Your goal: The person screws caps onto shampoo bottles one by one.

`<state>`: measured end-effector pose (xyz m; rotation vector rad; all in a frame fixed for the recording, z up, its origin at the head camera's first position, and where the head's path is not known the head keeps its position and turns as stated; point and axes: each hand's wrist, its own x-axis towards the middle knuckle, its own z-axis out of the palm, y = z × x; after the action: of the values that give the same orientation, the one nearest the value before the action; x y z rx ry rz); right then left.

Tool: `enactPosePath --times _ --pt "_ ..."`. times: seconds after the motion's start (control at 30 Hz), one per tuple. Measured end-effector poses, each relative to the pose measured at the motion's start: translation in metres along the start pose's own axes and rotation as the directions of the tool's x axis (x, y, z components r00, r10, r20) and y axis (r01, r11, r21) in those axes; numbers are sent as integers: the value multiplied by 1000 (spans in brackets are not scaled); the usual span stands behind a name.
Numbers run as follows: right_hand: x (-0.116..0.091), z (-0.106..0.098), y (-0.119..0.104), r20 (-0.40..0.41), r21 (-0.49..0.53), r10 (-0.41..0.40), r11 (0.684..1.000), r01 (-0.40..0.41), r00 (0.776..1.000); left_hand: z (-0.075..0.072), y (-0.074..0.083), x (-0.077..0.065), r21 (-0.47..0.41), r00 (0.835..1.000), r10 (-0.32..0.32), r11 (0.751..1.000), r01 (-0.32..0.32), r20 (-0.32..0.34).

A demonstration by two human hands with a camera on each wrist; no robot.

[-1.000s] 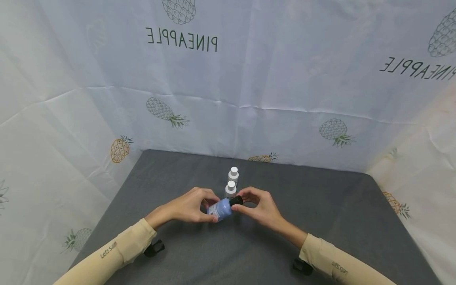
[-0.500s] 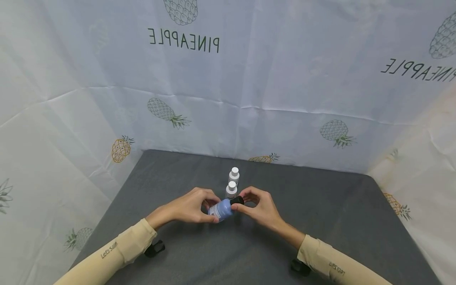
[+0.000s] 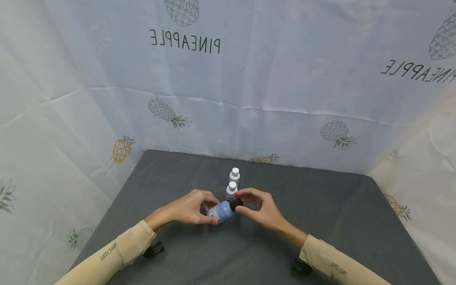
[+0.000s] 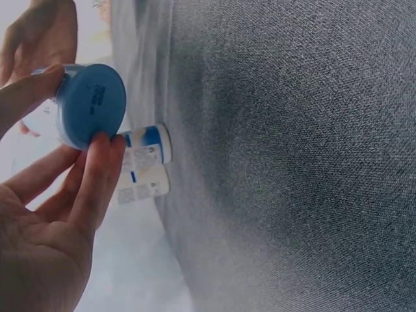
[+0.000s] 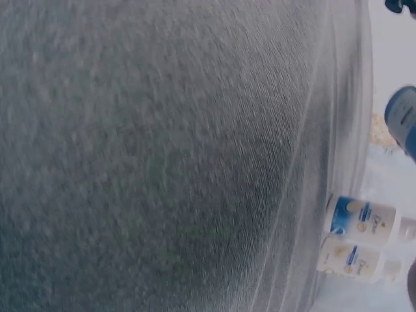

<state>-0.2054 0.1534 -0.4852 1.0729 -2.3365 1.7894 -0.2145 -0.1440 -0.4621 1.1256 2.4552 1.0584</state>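
Observation:
A light blue bottle (image 3: 220,212) with a black cap (image 3: 236,204) is held tilted over the table, cap toward the right. My left hand (image 3: 195,206) grips its body, thumb in front and fingers behind. In the left wrist view the bottle's round base (image 4: 96,107) with small printed text faces the camera. My right hand (image 3: 263,209) has thumb and fingertips around the cap. The right wrist view catches only part of the blue bottle (image 5: 404,120) at its edge. Just behind stand two white-capped bottles, a nearer one (image 3: 231,191) and a farther one (image 3: 234,175).
A dark grey cloth (image 3: 338,221) covers the table. White curtains (image 3: 285,79) printed with pineapples hang behind and at both sides. The nearer standing bottle (image 5: 362,221) has a blue band at its base; the other (image 5: 350,259) is mostly white.
The bottle has dipped slightly toward the person. The right hand's fingers have loosened and shifted left over the cap. The left hand keeps its grip.

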Motion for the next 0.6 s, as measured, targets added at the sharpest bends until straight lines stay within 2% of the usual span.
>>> enactPosePath --times 0.1,0.27,0.4,0.6 --pt "2 -6 3 89 110 -78 992 68 993 0 0 -1 -7 1000 0 1000 0 -1" --pt "4 -12 5 178 240 -107 969 62 978 0 2 -2 -22 1000 1 1000 -1 9" --pt "4 -12 7 191 251 -100 967 50 977 0 2 -1 -23 1000 7 1000 -7 11" --pt "4 -11 8 166 250 -84 967 41 983 0 3 -1 -19 1000 8 1000 -8 8"
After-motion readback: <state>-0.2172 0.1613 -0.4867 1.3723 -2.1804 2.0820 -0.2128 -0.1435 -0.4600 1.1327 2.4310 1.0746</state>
